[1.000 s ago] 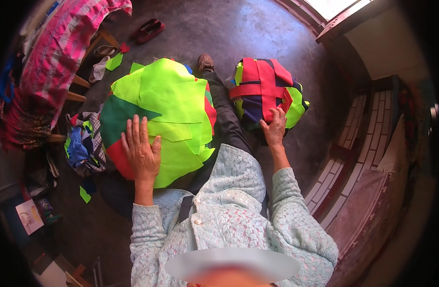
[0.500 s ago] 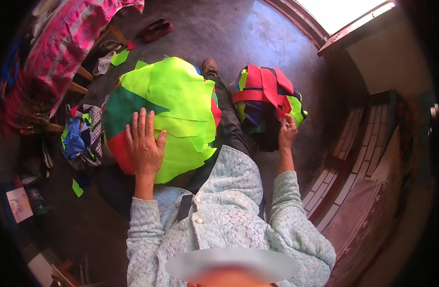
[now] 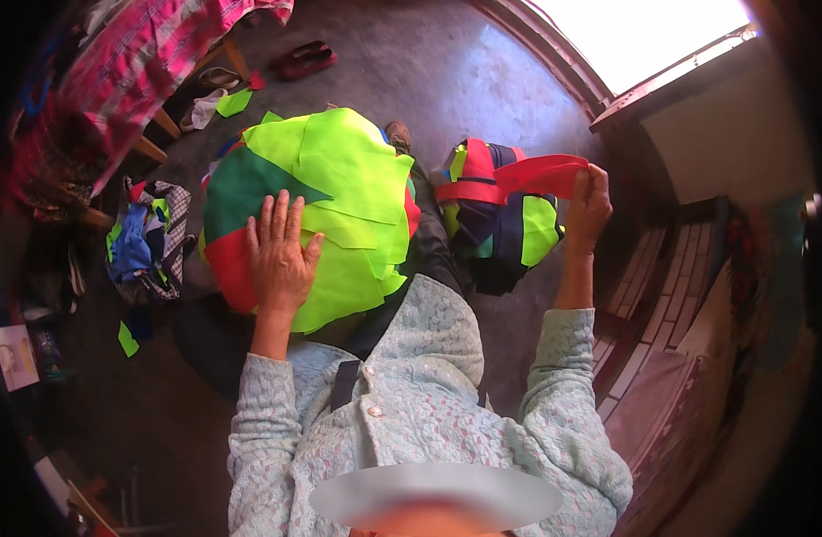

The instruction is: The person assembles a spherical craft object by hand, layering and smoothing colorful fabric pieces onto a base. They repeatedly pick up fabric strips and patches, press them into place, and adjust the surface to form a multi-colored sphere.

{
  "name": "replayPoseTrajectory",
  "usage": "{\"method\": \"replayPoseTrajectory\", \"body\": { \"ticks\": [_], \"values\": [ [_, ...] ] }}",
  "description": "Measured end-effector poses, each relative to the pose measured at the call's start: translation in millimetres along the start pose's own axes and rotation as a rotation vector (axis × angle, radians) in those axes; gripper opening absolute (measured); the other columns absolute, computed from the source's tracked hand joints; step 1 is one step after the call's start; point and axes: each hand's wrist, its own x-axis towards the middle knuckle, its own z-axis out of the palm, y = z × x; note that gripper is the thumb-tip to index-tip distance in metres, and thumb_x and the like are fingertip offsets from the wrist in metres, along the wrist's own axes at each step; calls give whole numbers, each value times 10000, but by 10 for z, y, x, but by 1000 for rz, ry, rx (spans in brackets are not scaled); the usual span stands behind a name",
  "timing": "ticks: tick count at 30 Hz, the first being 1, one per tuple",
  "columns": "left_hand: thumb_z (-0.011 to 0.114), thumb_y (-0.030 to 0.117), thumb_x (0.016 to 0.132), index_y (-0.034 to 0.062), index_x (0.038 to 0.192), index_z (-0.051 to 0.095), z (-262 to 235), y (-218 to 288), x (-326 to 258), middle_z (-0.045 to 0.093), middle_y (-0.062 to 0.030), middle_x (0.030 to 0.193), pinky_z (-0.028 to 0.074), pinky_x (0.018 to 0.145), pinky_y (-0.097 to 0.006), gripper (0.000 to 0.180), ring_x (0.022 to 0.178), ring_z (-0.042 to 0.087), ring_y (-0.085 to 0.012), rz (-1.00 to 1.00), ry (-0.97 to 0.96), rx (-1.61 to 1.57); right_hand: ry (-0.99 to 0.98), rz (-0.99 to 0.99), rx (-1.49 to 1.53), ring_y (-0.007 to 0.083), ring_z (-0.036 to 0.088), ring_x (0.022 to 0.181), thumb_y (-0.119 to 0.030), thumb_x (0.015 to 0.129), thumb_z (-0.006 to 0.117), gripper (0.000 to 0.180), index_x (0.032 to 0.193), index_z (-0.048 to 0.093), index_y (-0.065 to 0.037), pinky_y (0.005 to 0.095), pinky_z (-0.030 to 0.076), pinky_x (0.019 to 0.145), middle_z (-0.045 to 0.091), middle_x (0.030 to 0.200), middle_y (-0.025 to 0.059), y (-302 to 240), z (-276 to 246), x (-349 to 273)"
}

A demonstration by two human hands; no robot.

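Note:
A big pile of fabric pieces (image 3: 357, 188), mostly neon yellow-green with dark green and red parts, lies in front of me on the left. Flat on its near left side rests my left hand (image 3: 284, 255), fingers stretched out, where green, red and yellow-green pieces meet. To the right is a smaller heap of cloth pieces (image 3: 482, 224) in navy, red and yellow-green. My right hand (image 3: 590, 208) is closed on the end of a red fabric strip (image 3: 543, 174), raised at the right of that heap. The strip's other end still lies over the heap.
Left of the big pile sits a bundle of mixed cloth scraps (image 3: 147, 242) with a checked cloth. Dark red shoes (image 3: 305, 61) and pale footwear (image 3: 203, 109) lie farther off. A pink plaid cloth (image 3: 151, 72) drapes furniture at the far left. Slatted boards (image 3: 648, 295) stand at right.
My right hand has moved up and to the right, lifting the red strip off the smaller heap and stretching it out. My left hand stays flat on the big pile.

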Motion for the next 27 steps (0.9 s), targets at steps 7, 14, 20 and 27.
{"method": "replayPoseTrajectory", "body": {
  "ticks": [7,14,20,27],
  "values": [
    [457,490,941,89,1391,448,52,-46,-22,376,-110,1485,212,1123,-525,603,1381,317,-306,4,46,-83,-216,-188,292,63,622,742,-142,906,640,150,1003,650,-28,241,499,664,684,815,58,-915,-236,268],
    [634,510,853,65,1413,408,-483,93,111,370,-146,1478,213,1130,-476,750,1400,300,-321,101,176,-522,-695,-280,513,67,597,718,-137,895,630,157,981,640,-6,242,485,666,656,776,50,-2004,-437,305],
    [862,265,673,54,1416,385,-973,465,274,530,-122,1333,429,994,-362,908,1220,522,-239,80,-94,-1457,-939,-257,969,73,598,791,-98,922,612,162,1034,632,16,228,487,712,651,863,27,-2660,-431,215],
    [831,148,722,47,1258,569,-861,335,33,608,-16,1212,452,938,-296,605,1064,575,-88,-16,-354,-1695,-821,-149,1496,131,658,911,-154,976,550,243,1149,591,11,245,526,765,675,1031,76,-3042,-367,311]
  ]
}}
